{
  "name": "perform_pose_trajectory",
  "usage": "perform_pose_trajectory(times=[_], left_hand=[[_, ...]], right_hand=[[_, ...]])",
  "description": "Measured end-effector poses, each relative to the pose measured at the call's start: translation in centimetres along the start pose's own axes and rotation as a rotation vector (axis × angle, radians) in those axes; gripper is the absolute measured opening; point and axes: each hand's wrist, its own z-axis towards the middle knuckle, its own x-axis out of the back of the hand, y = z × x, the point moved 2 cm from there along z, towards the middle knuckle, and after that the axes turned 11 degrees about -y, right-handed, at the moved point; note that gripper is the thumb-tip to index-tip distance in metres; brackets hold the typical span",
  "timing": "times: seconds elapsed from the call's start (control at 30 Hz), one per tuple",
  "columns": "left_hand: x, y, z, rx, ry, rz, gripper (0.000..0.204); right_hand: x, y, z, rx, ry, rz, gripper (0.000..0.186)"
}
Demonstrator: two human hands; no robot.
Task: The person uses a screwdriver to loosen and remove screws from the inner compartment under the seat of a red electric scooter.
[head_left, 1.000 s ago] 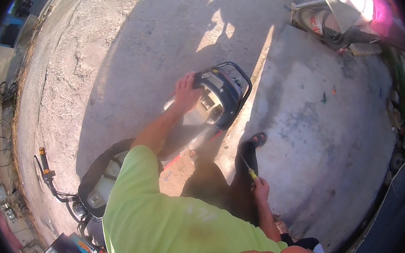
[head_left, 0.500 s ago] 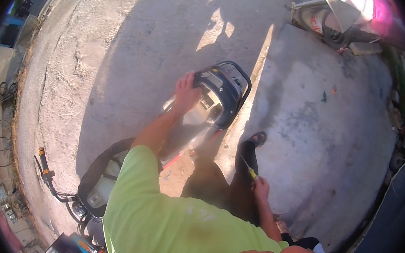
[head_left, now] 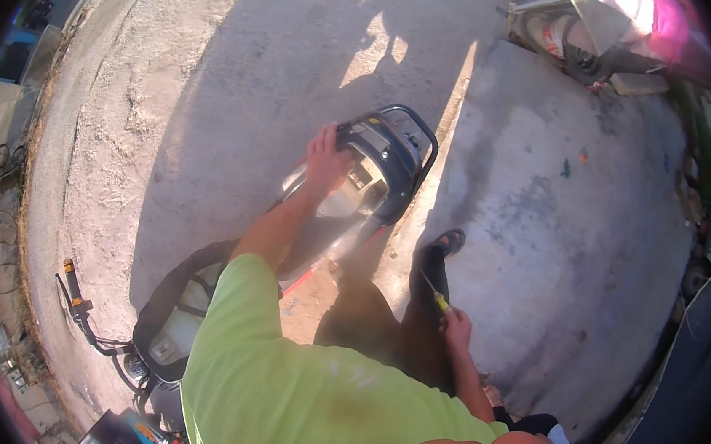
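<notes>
An electric scooter or moped with its seat off stands below me, its pale rear compartment (head_left: 359, 186) uncovered. My left hand (head_left: 329, 161) grips the side edge of the scooter's rear body (head_left: 397, 163), fingers curled over the far rim. Behind that rises a black tubular grab rail (head_left: 429, 139). In my right hand (head_left: 456, 327), low beside my dark trouser leg, is a screwdriver (head_left: 441, 302) with a yellow-green handle. Its thin shaft points up and away from me, apart from the scooter.
To the left is the scooter's handlebar grip (head_left: 71, 281), with the dark front shield (head_left: 174, 322) nearer me. A concrete slab (head_left: 540, 206) lies right. Sacks and scrap (head_left: 600, 23) are piled at far right, by a block (head_left: 639, 83). A sheet panel (head_left: 697, 353) leans at near right.
Both hands keep their places, the left on the scooter's rear and the right around the screwdriver. Only the view has shifted very slightly.
</notes>
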Motion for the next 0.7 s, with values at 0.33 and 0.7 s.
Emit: perform_pose_trajectory(times=[0.33, 0.7], left_hand=[[2.1, -0.8, -0.7, 0.023, 0.093, -0.479, 0.023], [2.7, 0.6, -18.5, 0.544, -0.387, -0.515, 0.038]], right_hand=[[0.4, -0.2, -0.9, 0.019, 0.015, -0.018, 0.031], [-7.4, -16.5, -4.2, 0.338, -0.151, -0.190, 0.027]])
